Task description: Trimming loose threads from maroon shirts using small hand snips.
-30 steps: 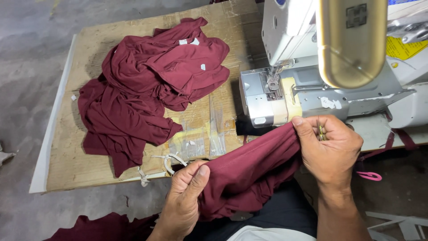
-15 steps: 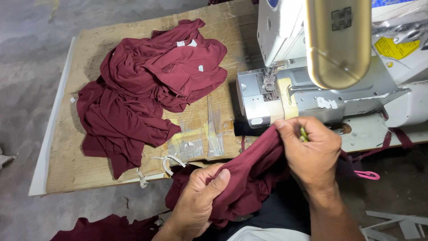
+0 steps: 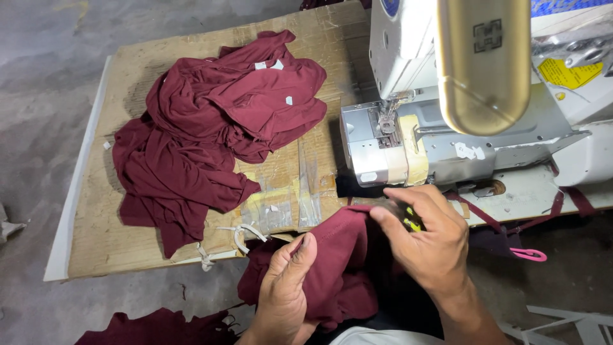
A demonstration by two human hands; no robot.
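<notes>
Both my hands hold a maroon garment piece (image 3: 338, 268) in front of me, below the table edge. My left hand (image 3: 284, 287) grips its lower left part, thumb on top. My right hand (image 3: 428, 239) pinches the upper edge of the cloth and also holds a small yellow-green tool (image 3: 412, 223) in its fingers. Just beyond my right hand stands a white sewing machine (image 3: 447, 128) with its needle area (image 3: 386, 121) bare.
A heap of maroon garments (image 3: 217, 128) lies on the cardboard-covered table (image 3: 96, 236) to the left of the machine. More maroon cloth (image 3: 159, 327) lies on the floor. A pink clip (image 3: 529, 254) hangs at the right, under the machine table.
Both hands have drawn the maroon piece back from the machine toward me and bunched it. My left hand rose and closed on the cloth.
</notes>
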